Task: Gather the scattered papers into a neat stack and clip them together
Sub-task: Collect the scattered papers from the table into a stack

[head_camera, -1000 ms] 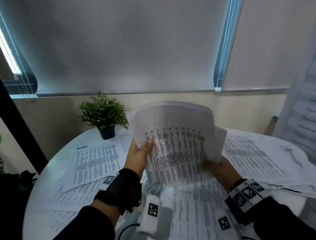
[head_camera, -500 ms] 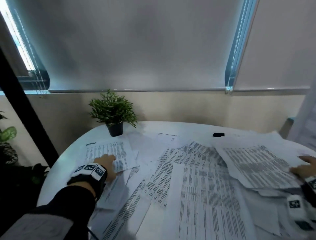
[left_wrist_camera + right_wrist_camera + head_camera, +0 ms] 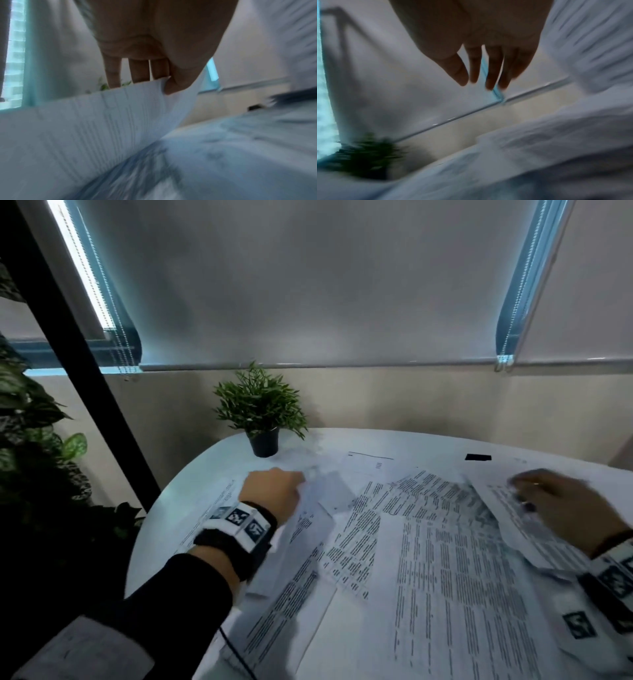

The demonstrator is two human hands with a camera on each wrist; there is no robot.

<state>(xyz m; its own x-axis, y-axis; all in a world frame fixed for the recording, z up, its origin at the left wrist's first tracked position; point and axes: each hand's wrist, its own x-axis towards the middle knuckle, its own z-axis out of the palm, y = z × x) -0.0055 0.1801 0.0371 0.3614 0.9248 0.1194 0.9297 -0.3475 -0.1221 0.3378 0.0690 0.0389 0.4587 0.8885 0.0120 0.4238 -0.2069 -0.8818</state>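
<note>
My left hand [image 3: 274, 494] pinched 1 sheet [image 3: 89, 121] by its edge; my right hand [image 3: 555, 505] lay open on the papers [image 3: 445, 559] still strewn across the table [image 3: 191, 484]. A quick drag risked creasing that sheet or sweeping others off.

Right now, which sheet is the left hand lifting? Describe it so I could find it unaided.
Start at the small green potted plant at the far left of the round white table. Just in front of it, the left hand pinches one white printed sheet by its edge. Unlike the flat papers around it, this sheet curls upward.
</note>
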